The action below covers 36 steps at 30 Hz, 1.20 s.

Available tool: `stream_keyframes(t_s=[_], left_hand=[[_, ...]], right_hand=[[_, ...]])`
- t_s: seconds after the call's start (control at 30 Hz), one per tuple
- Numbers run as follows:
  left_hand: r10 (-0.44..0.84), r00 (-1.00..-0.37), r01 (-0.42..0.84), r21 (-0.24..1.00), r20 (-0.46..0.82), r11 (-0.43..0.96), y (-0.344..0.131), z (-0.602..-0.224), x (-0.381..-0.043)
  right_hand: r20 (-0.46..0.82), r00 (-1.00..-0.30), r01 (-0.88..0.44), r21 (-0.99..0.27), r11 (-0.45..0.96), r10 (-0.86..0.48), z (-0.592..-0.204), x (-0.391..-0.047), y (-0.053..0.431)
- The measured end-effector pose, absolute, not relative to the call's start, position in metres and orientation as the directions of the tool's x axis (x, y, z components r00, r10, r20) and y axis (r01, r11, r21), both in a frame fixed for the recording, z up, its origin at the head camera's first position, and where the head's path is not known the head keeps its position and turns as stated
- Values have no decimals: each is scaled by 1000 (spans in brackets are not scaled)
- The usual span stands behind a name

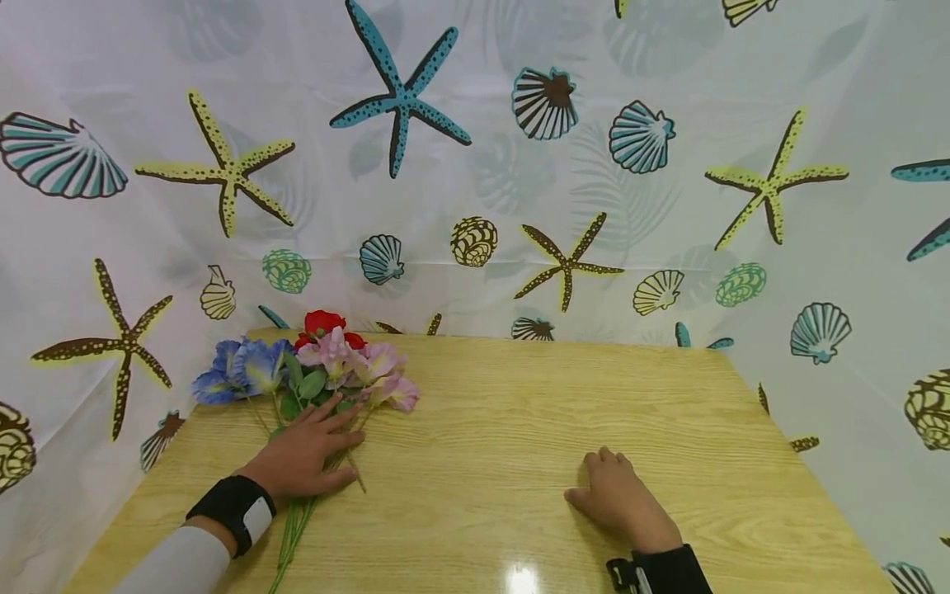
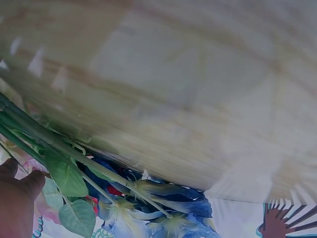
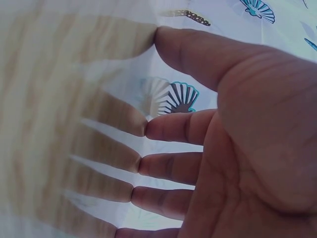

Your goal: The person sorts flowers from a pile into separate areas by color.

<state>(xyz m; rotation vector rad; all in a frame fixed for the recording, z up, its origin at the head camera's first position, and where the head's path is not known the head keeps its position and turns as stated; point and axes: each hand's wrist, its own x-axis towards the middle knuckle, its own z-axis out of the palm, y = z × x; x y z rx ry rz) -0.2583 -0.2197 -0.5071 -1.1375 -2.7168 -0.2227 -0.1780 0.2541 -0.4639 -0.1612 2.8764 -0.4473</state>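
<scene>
A bunch of artificial flowers lies at the left of the table: blue flowers [image 1: 248,369], pink flowers [image 1: 364,367] and red flowers [image 1: 324,323]. My left hand [image 1: 306,454] rests across their green stems [image 1: 297,528], fingers spread and straight. In the left wrist view, stems, leaves [image 2: 78,218] and blue petals [image 2: 183,203] show beside the thumb side of that hand. Over at the right, my right hand [image 1: 619,499] touches the tabletop with its fingertips and holds nothing. Its palm and parted fingers [image 3: 171,168] appear in the right wrist view.
Both hands are over a glossy wood-grain table [image 1: 475,462]. Behind it and along its sides hangs a white curtain [image 1: 460,181] printed with starfish and shells. Each wrist wears a black band [image 1: 236,507].
</scene>
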Motion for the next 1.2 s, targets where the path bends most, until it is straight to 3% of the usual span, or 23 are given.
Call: stream_keyframes(t_s=[0.17,0.33,0.6,0.87,1.2], left_hand=[[613,-738,660,113,281,742,-211,-502,-255],[390,-854,490,279,345,826,-191,-488,-248],[99,-973,189,484,206,854,-171,-471,-235],[54,-998,62,552,32,831,-165,-465,-234],[46,-998,5,659,-45,752,-169,-469,-236]], right_hand=[[-194,-970,-79,-308,948,-144,-465,-177,254],[-194,-971,-74,-311,948,-140,-466,-177,254],[-190,-971,-82,-312,947,-147,-465,-177,252],[-174,-975,-81,-305,949,-139,-465,-176,252],[-187,-972,-81,-313,946,-145,-463,-176,252]])
